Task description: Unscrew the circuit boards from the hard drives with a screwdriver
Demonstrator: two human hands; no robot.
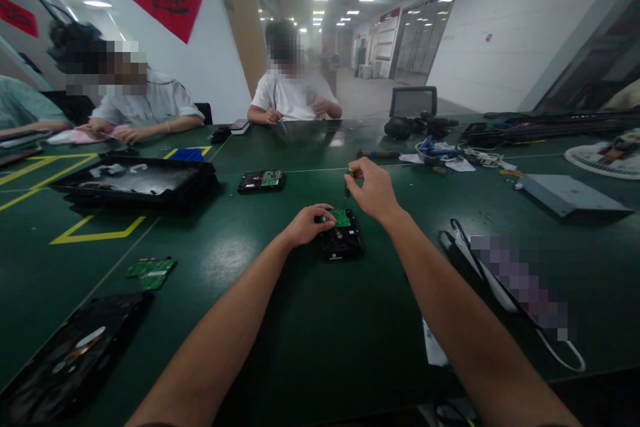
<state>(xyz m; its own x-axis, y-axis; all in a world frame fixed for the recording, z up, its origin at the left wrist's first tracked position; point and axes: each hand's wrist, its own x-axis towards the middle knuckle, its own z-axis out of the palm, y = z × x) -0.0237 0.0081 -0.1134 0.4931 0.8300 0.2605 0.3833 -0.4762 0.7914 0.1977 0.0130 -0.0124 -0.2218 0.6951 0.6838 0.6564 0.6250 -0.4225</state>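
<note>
A black hard drive [345, 245] lies flat on the green table in front of me, its green circuit board [342, 218] facing up at the far end. Pinched in my right hand [373, 188] is a screwdriver [347, 195], held upright with its tip down at the board. My left hand [311, 223] rests at the drive's left edge, thumb and fingers closed against it and steadying it. Beyond to the left lies another hard drive [261, 181] with part of a green board showing.
A black tray [135, 180] with small parts stands at left. Nearer are a loose circuit board [153, 271] and a black drive casing [75, 353]. At right lie a grey metal box [573, 197], a strapped pouch [515, 280] and cables [440, 150]. Several people sit across the table.
</note>
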